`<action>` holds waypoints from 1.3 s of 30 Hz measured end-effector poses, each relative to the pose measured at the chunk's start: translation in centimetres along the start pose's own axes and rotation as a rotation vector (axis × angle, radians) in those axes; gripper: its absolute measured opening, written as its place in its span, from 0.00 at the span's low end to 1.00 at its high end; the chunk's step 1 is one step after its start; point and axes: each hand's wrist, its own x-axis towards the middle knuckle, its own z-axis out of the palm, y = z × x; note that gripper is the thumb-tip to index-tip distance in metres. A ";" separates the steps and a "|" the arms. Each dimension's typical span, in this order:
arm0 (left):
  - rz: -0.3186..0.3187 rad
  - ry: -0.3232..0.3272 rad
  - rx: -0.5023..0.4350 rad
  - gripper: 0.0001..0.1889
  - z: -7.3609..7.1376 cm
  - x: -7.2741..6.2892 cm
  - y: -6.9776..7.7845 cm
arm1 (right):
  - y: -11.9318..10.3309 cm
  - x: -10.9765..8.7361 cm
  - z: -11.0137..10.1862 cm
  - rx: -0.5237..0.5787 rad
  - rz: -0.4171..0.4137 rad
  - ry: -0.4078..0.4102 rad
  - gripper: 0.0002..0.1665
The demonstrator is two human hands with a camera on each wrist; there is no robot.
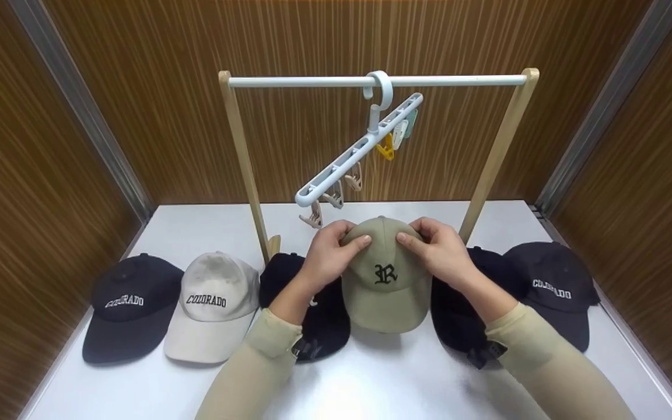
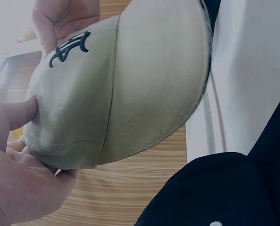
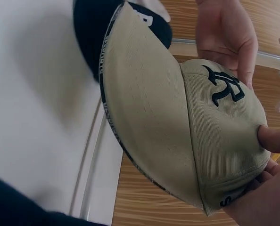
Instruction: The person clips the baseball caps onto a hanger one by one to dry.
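Observation:
Both hands hold an olive-green baseball cap (image 1: 384, 256) with a black letter on its front, crown up and brim toward me. My left hand (image 1: 331, 252) grips the crown's left side, thumb on the front and fingers behind. On the other side my right hand (image 1: 442, 251) pinches it in the same way. The left wrist view shows the cap's brim (image 2: 159, 70) and crown side close up. In the right wrist view, lettering runs along the edge of the brim (image 3: 144, 108). Above the cap hangs a light-blue clip hanger (image 1: 359, 151).
The hanger's hook is on a white rail (image 1: 458, 80) between wooden posts. Beige clips (image 1: 313, 216) and a yellow clip (image 1: 387, 147) dangle from it. On the white table (image 1: 371, 379) lie a beige cap (image 1: 212, 303) and several dark caps, including one far left (image 1: 132, 309) and one far right (image 1: 549, 286).

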 end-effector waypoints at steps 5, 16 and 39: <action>0.009 -0.005 -0.008 0.08 0.0 0.6 -0.2 | 0.0 0.8 -0.4 -0.037 -0.021 -0.023 0.16; -0.025 0.000 -0.003 0.09 0.4 1.9 -0.8 | 0.7 2.2 -1.1 -0.022 -0.011 -0.076 0.16; 0.026 0.026 -0.074 0.12 0.3 5.4 -1.3 | 0.5 6.4 -2.2 -0.067 -0.002 -0.078 0.20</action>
